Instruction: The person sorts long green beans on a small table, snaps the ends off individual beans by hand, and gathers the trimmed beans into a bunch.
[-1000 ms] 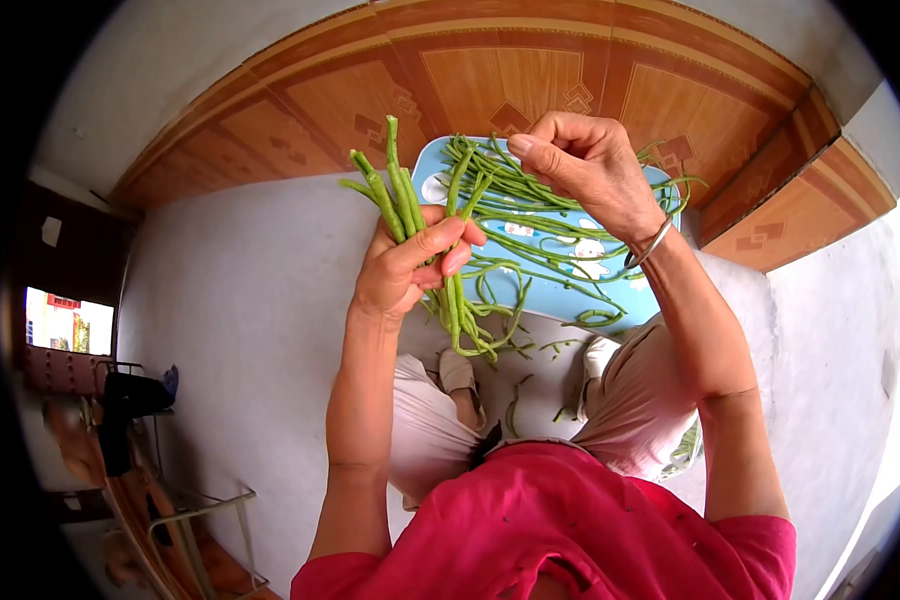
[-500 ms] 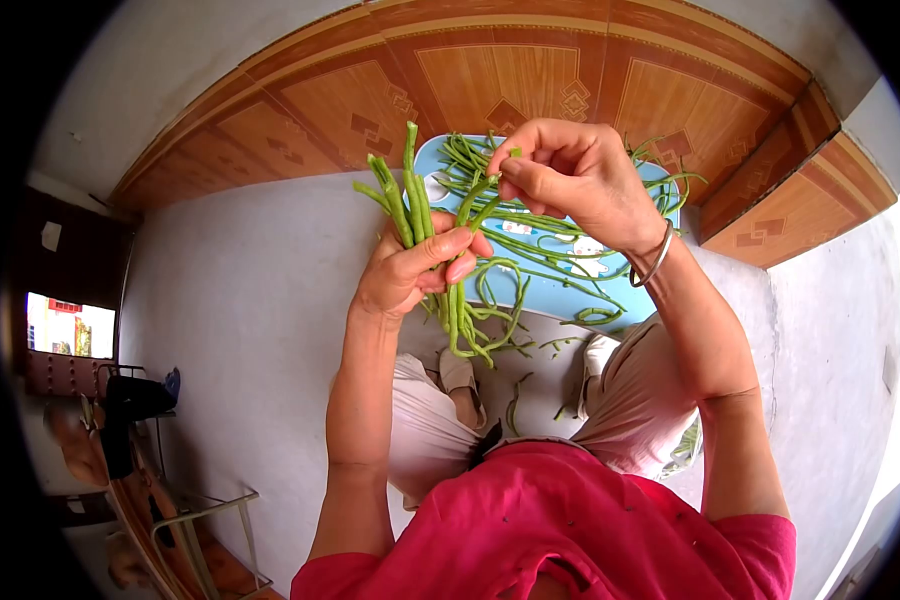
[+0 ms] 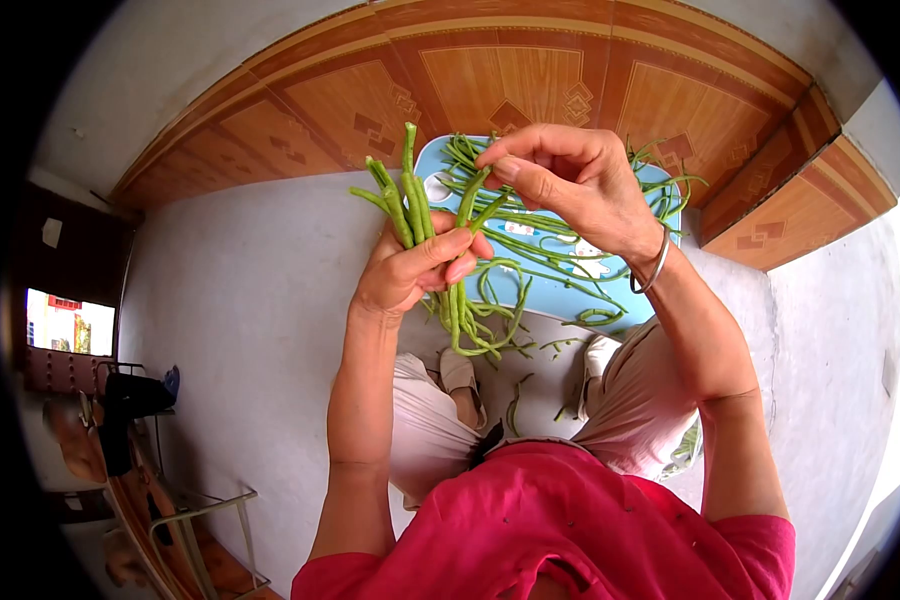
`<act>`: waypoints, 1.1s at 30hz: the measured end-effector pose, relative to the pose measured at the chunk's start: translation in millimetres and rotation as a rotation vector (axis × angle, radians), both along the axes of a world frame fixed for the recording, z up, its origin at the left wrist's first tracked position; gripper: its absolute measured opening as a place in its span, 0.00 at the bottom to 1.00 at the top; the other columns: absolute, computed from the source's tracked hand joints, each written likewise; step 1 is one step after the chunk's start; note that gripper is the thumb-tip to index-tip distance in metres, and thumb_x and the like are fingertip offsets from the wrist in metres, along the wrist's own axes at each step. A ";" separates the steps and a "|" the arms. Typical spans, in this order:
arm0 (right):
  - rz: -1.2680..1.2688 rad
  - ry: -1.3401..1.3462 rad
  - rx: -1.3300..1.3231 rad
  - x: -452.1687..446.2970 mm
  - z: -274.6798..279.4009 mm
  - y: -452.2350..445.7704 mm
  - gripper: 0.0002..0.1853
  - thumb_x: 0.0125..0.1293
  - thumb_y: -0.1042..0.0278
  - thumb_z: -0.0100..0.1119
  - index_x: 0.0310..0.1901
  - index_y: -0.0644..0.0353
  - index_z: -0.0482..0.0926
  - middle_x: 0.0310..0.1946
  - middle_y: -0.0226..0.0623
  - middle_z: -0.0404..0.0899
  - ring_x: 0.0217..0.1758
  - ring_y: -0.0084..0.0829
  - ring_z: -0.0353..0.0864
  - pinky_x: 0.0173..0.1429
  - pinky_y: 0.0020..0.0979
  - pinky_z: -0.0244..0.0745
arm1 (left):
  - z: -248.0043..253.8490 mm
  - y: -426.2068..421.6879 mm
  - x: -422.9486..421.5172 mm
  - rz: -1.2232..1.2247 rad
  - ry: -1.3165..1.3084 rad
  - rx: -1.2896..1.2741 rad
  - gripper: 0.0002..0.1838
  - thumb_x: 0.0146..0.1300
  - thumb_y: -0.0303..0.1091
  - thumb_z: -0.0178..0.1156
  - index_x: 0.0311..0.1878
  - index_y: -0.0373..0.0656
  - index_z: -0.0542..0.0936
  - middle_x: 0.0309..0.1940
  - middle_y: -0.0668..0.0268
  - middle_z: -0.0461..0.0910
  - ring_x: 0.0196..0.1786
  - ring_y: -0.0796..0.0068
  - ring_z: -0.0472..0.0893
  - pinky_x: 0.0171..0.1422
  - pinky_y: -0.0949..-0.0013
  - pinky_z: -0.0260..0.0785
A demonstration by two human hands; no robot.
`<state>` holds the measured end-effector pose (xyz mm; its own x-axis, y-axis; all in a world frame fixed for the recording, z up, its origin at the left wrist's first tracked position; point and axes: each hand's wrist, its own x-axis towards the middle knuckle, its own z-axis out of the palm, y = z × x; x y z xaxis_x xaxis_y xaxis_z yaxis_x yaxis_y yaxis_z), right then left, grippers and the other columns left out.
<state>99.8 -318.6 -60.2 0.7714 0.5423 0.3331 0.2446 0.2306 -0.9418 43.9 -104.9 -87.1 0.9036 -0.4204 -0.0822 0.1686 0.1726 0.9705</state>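
Note:
My left hand (image 3: 405, 268) is closed round a bunch of green beans (image 3: 414, 200); their cut ends point up and the long ends hang in curls below the fist. My right hand (image 3: 580, 190), with a metal bangle at the wrist, pinches thumb and forefinger at the tip of one bean of that bunch. Beyond both hands lies a light blue tray-like board (image 3: 560, 296) with cartoon prints, and many long green beans (image 3: 540, 250) are spread over it.
Short bean pieces (image 3: 514, 405) lie on the grey floor (image 3: 240, 290) between my shoes. A wood-patterned tiled wall (image 3: 500, 75) runs behind the board. At the far left stand a metal-framed seat (image 3: 205, 515) and another person, partly visible.
My right hand moved down to the bean tips, and a small green piece seen at its fingers half a second ago no longer shows. My left hand shifted slightly with the bunch.

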 end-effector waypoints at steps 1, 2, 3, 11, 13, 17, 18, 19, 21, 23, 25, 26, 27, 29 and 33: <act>-0.024 -0.022 -0.018 0.4 -1.1 0.1 0.10 0.66 0.68 0.58 0.43 0.66 0.81 0.32 0.29 0.82 0.29 0.11 0.70 0.32 0.15 0.66 | -0.3 -0.2 0.2 0.001 0.004 0.002 0.15 0.67 0.37 0.54 0.37 0.32 0.79 0.18 0.69 0.70 0.17 0.89 0.57 0.19 0.82 0.44; -0.048 -0.045 -0.037 1.4 -2.8 0.3 0.10 0.66 0.68 0.58 0.42 0.66 0.82 0.32 0.29 0.82 0.29 0.11 0.70 0.31 0.16 0.66 | -0.8 0.0 0.3 0.001 0.009 0.009 0.15 0.67 0.37 0.54 0.37 0.31 0.79 0.18 0.69 0.70 0.17 0.89 0.57 0.19 0.82 0.44; -0.072 -0.067 -0.055 1.9 -3.8 0.4 0.10 0.67 0.68 0.58 0.42 0.66 0.82 0.32 0.30 0.82 0.29 0.11 0.70 0.31 0.16 0.66 | -1.5 0.3 0.5 0.002 0.014 0.015 0.15 0.67 0.37 0.54 0.37 0.31 0.79 0.18 0.69 0.70 0.17 0.90 0.57 0.19 0.82 0.44; -0.260 -0.296 -0.207 2.4 -2.3 -4.8 0.05 0.59 0.72 0.61 0.31 0.64 0.82 0.21 0.26 0.78 0.22 0.12 0.71 0.25 0.19 0.66 | -2.7 -0.3 2.2 0.003 0.001 0.058 0.15 0.67 0.37 0.54 0.37 0.31 0.79 0.18 0.69 0.70 0.16 0.90 0.57 0.19 0.82 0.43; -0.311 -0.367 -0.231 2.0 -0.1 -6.0 0.05 0.56 0.71 0.62 0.27 0.63 0.81 0.17 0.25 0.76 0.22 0.13 0.71 0.25 0.21 0.67 | -1.8 -1.7 2.1 0.004 0.001 0.065 0.15 0.67 0.36 0.54 0.37 0.30 0.79 0.18 0.69 0.70 0.17 0.90 0.57 0.19 0.82 0.43; -0.155 -0.149 -0.166 -3.9 8.6 -9.0 0.04 0.54 0.74 0.60 0.25 0.65 0.78 0.20 0.26 0.77 0.25 0.14 0.74 0.30 0.20 0.70 | -2.3 -1.2 2.8 -0.027 -0.015 0.067 0.15 0.65 0.37 0.56 0.37 0.31 0.80 0.18 0.70 0.70 0.18 0.89 0.59 0.19 0.81 0.44; -0.069 -0.018 -0.094 -4.9 9.4 -7.7 0.04 0.54 0.75 0.59 0.25 0.65 0.78 0.21 0.26 0.78 0.26 0.15 0.74 0.32 0.20 0.70 | -1.2 -1.5 2.5 -0.043 -0.029 0.060 0.15 0.65 0.37 0.56 0.36 0.31 0.80 0.18 0.70 0.70 0.18 0.88 0.61 0.19 0.81 0.45; -0.007 0.040 -0.057 -4.7 7.9 -5.8 0.03 0.54 0.76 0.58 0.26 0.65 0.78 0.22 0.25 0.77 0.25 0.13 0.72 0.31 0.19 0.67 | -0.7 -1.7 2.2 -0.058 -0.044 0.053 0.14 0.65 0.37 0.57 0.36 0.31 0.81 0.17 0.71 0.70 0.18 0.88 0.62 0.19 0.81 0.45; 0.117 0.155 0.018 -3.8 0.9 -0.4 0.01 0.55 0.77 0.57 0.28 0.64 0.77 0.23 0.22 0.74 0.24 0.11 0.66 0.29 0.16 0.62 | -4.2 0.2 1.2 -0.081 -0.073 0.045 0.15 0.65 0.37 0.57 0.36 0.31 0.81 0.18 0.71 0.70 0.19 0.86 0.63 0.20 0.80 0.47; 0.170 0.212 0.004 -1.6 -2.5 2.2 0.02 0.55 0.76 0.57 0.27 0.62 0.77 0.22 0.22 0.74 0.25 0.11 0.66 0.29 0.17 0.61 | -8.5 2.2 1.1 -0.117 -0.103 0.033 0.15 0.65 0.38 0.57 0.37 0.32 0.81 0.18 0.71 0.70 0.20 0.86 0.64 0.21 0.79 0.49; 0.223 0.286 -0.025 1.1 -4.6 2.4 0.02 0.55 0.75 0.57 0.27 0.62 0.77 0.22 0.21 0.73 0.25 0.11 0.66 0.29 0.18 0.60 | -11.2 3.3 1.6 -0.164 -0.136 0.019 0.16 0.64 0.39 0.57 0.37 0.32 0.82 0.18 0.70 0.70 0.21 0.85 0.65 0.22 0.79 0.50; 0.217 0.286 -0.061 1.8 -8.2 5.0 0.03 0.55 0.75 0.57 0.26 0.62 0.77 0.21 0.21 0.72 0.24 0.12 0.65 0.28 0.19 0.60 | -10.8 2.8 1.3 -0.172 -0.153 0.009 0.16 0.64 0.39 0.58 0.37 0.32 0.81 0.18 0.70 0.70 0.21 0.85 0.65 0.23 0.78 0.50; 0.210 0.287 -0.097 2.5 -13.9 9.6 0.04 0.54 0.74 0.58 0.24 0.62 0.77 0.19 0.22 0.71 0.24 0.12 0.65 0.28 0.20 0.59 | -9.5 1.7 1.0 -0.181 -0.169 -0.001 0.16 0.64 0.39 0.58 0.37 0.32 0.81 0.18 0.70 0.70 0.21 0.85 0.65 0.23 0.78 0.51; 0.193 0.228 -0.152 5.4 -28.2 14.6 0.05 0.54 0.73 0.59 0.22 0.62 0.76 0.18 0.21 0.69 0.23 0.13 0.63 0.27 0.22 0.58 | -8.7 1.8 0.6 -0.179 -0.194 -0.034 0.16 0.64 0.40 0.58 0.36 0.32 0.81 0.17 0.71 0.70 0.21 0.85 0.65 0.23 0.78 0.51; 0.151 0.097 -0.259 9.4 -34.1 11.9 0.06 0.55 0.73 0.59 0.23 0.63 0.76 0.19 0.22 0.71 0.25 0.14 0.64 0.30 0.22 0.60 | -11.7 9.2 2.4 -0.104 -0.239 -0.105 0.16 0.62 0.41 0.62 0.35 0.33 0.79 0.17 0.71 0.69 0.21 0.85 0.66 0.21 0.79 0.50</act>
<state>109.2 -306.8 -94.3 0.6973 0.7101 0.0977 0.1317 0.0070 -0.9913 46.3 -95.7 -98.9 0.8435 -0.5072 0.1767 -0.0403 0.2683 0.9625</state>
